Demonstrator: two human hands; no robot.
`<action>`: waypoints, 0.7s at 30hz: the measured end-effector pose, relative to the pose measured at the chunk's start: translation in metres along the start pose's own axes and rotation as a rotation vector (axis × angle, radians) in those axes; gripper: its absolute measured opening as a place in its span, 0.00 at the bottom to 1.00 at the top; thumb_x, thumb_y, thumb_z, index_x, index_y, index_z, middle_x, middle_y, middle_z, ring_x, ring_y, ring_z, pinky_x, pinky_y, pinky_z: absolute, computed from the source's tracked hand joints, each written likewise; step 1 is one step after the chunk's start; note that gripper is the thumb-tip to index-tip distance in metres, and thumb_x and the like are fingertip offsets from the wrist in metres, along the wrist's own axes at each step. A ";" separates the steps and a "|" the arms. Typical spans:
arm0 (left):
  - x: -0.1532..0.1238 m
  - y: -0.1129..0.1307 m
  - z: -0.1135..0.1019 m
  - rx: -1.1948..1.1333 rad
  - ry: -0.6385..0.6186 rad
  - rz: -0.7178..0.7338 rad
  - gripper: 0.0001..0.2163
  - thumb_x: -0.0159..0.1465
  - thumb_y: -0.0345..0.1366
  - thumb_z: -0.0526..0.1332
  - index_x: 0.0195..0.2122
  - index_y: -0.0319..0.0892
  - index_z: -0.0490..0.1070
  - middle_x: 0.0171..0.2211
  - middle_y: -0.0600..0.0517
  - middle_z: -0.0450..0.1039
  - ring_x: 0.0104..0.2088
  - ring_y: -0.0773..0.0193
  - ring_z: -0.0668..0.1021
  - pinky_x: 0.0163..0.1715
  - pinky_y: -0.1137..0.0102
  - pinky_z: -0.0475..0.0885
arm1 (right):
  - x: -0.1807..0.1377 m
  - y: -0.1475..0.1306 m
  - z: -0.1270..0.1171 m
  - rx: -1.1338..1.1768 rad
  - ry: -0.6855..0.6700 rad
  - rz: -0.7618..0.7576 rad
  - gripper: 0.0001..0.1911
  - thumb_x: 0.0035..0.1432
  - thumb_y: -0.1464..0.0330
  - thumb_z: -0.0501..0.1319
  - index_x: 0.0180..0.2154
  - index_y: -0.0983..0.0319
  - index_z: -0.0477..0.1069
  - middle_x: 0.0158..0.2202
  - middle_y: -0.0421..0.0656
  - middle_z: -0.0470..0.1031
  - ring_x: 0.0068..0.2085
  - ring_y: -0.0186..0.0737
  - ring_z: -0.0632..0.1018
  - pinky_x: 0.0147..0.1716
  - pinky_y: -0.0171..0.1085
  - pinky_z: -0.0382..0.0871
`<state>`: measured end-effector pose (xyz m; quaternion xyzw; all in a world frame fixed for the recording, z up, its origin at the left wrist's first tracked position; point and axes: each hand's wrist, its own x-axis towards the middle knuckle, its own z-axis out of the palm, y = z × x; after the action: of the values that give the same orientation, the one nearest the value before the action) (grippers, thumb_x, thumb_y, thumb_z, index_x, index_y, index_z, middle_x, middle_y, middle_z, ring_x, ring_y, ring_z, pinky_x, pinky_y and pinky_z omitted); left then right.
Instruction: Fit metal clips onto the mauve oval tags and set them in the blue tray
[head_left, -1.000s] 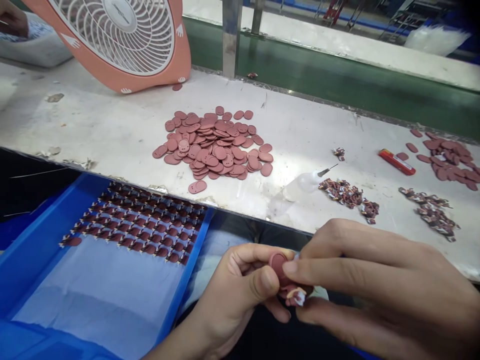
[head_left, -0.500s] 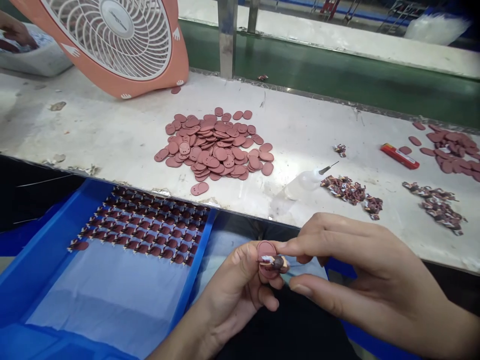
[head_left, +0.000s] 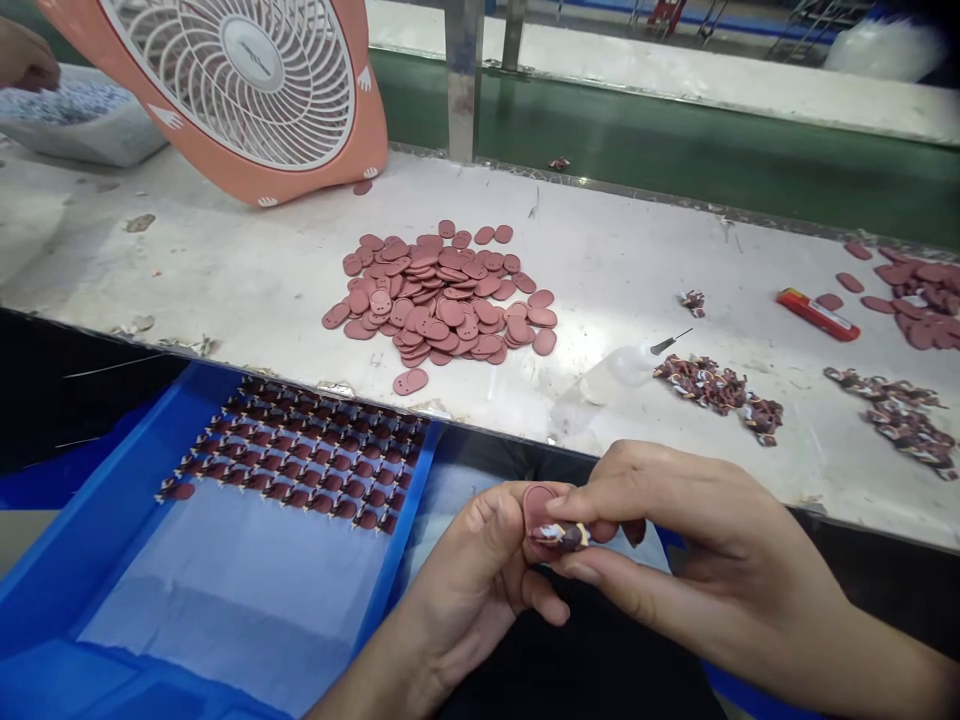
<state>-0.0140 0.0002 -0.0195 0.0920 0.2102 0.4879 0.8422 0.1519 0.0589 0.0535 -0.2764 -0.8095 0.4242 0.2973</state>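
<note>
My left hand [head_left: 469, 575] pinches a flat reddish-brown oval disc [head_left: 537, 504] upright between thumb and fingers, just in front of the worktable. A tiny painted figurine [head_left: 573, 538], dark brown with white and yellow parts, sits against the lower part of the disc's face. Thumb and fingertips of my right hand [head_left: 697, 560] are closed around this figurine from the right. To the left below the table, a blue tray [head_left: 416, 490] holds rows of discs with figurines on them, over a pale blue cloth [head_left: 247, 590].
On the table lie a disc pile [head_left: 450, 300], a translucent needle-tipped bottle [head_left: 619, 372], figurine heaps [head_left: 701, 382], a red lighter-like object [head_left: 817, 314] and more discs [head_left: 919, 290]. An orange fan [head_left: 375, 130] stands behind. Another person's hand [head_left: 26, 60] is over a white tub [head_left: 112, 135].
My right thumb and fingers, apart beside the figurine before, have come in and closed on it. The disc stays in my left hand. The view has shifted slightly.
</note>
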 end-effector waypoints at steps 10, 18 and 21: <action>-0.016 0.006 0.003 0.355 0.548 0.515 0.14 0.48 0.43 0.78 0.31 0.45 0.79 0.24 0.57 0.71 0.22 0.72 0.69 0.20 0.79 0.69 | 0.000 0.024 0.037 -0.608 0.260 -0.370 0.16 0.60 0.79 0.66 0.50 0.70 0.73 0.32 0.46 0.76 0.31 0.39 0.73 0.29 0.38 0.69; -0.024 0.017 0.002 0.346 0.767 0.545 0.13 0.52 0.44 0.74 0.29 0.42 0.77 0.27 0.54 0.73 0.21 0.73 0.68 0.17 0.77 0.66 | 0.021 0.024 0.063 -0.611 0.191 -0.511 0.14 0.58 0.80 0.67 0.47 0.71 0.74 0.30 0.46 0.78 0.28 0.40 0.74 0.26 0.40 0.68; -0.039 0.032 -0.021 0.412 0.957 0.604 0.14 0.52 0.45 0.73 0.31 0.42 0.75 0.34 0.48 0.78 0.27 0.65 0.76 0.18 0.74 0.68 | 0.008 0.021 0.065 -0.616 0.099 -0.603 0.09 0.59 0.78 0.67 0.42 0.65 0.77 0.24 0.37 0.78 0.22 0.34 0.73 0.22 0.37 0.70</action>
<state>-0.0652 -0.0181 -0.0166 0.0790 0.6207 0.6421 0.4430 0.1039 0.0412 0.0076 -0.1234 -0.9276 0.0434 0.3500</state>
